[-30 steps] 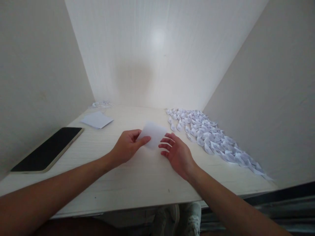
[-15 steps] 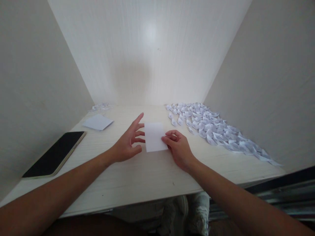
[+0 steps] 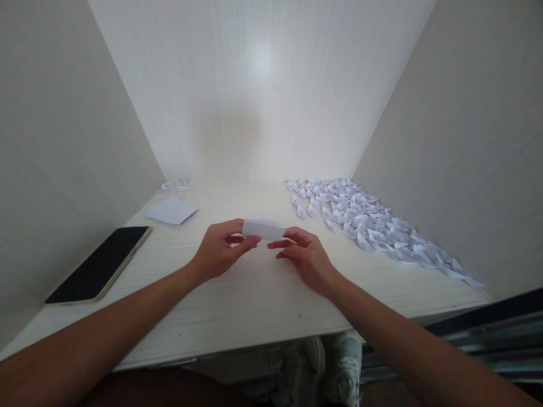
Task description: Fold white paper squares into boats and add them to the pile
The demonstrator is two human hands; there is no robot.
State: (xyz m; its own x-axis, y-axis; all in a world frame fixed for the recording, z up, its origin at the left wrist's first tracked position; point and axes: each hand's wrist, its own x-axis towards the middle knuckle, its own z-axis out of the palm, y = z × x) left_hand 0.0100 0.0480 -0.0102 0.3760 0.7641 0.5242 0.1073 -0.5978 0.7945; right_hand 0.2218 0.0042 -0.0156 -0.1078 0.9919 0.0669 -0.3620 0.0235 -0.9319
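A small white sheet of paper [image 3: 263,229] is held up over the middle of the table, showing as a narrow band bent or folded across its width. My left hand [image 3: 223,249] grips its left end, thumb in front along the lower edge and fingers behind. At the right end, my right hand [image 3: 307,257] has its upper fingers against the paper, while its lower fingers sit curled below the edge. Whether the fold is creased cannot be made out.
Many small folded white paper pieces [image 3: 365,220] are heaped along the right wall. On the left lie a stack of white paper [image 3: 172,211], thin paper scraps [image 3: 178,184] in the back corner and a dark-screened phone [image 3: 99,264]. Panels enclose the table [image 3: 237,322] on three sides.
The paper went from a flat, near-square sheet to a narrow bent band. My left hand, spread beside it before, has closed on its left end. My right hand shifted its fingers at the right end.
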